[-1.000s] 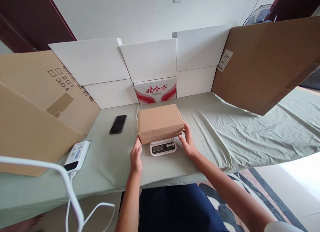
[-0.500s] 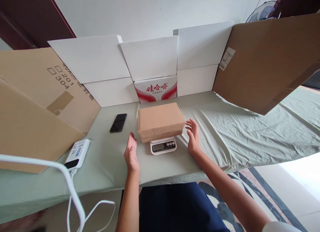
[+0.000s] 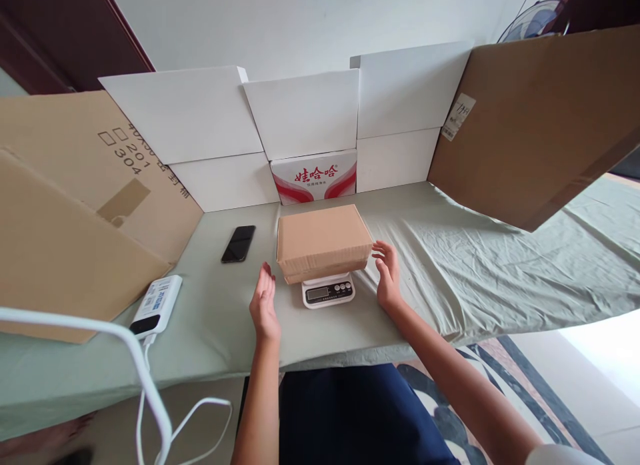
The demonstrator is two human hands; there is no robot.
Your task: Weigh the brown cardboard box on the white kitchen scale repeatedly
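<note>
The cardboard box (image 3: 324,241) is seen resting on the small scale (image 3: 328,291) near the desk's (image 3: 450,251) front edge. It is flanked by the left hand (image 3: 264,303) and right hand (image 3: 387,275), both spread, empty, just apart; contact is best avoided while weighing.

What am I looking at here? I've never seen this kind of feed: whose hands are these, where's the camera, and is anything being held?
The camera sits on a person's head, looking down at their own bare hands. The left hand and right hand are open, either side of a brown cardboard box resting on a small white scale; neither holds anything. On the green cloth lie a black phone and a white power bank. Cardboard panels stand around.
</note>
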